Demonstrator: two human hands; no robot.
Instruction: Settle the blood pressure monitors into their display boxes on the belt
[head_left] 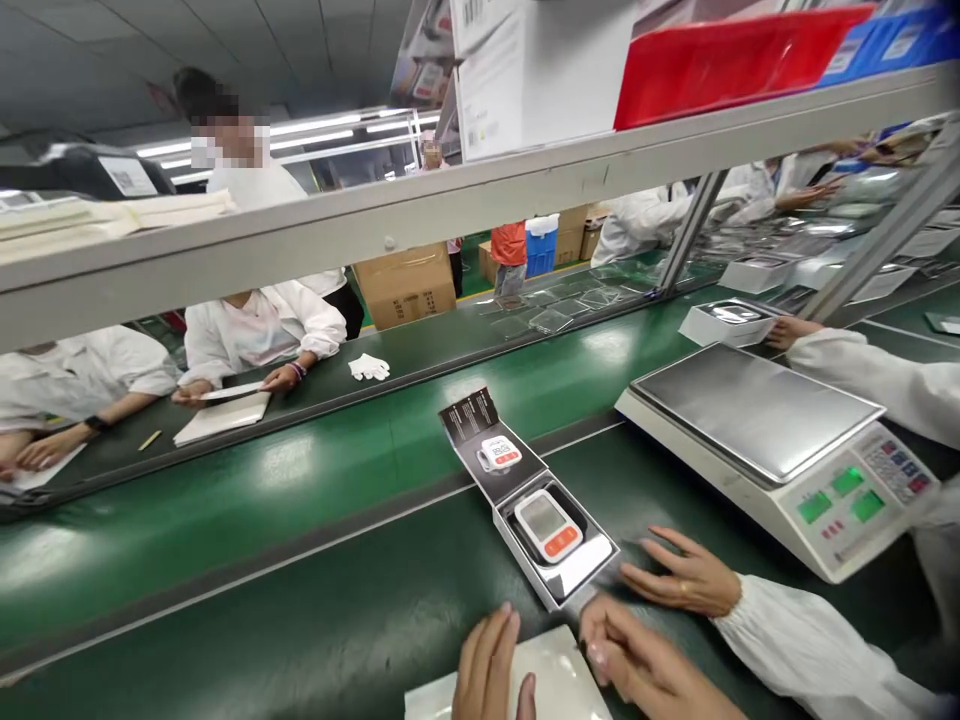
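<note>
Green conveyor belt, overhead shelf, strip lights

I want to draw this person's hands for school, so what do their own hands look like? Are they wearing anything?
The left hand and the right hand are both bare, with no gloves. The right hand's fingernails look pale and glossy. Neither hand shows a ring. Their sleeves are cut off at the picture's edge, so they're hard to make out.
</note>
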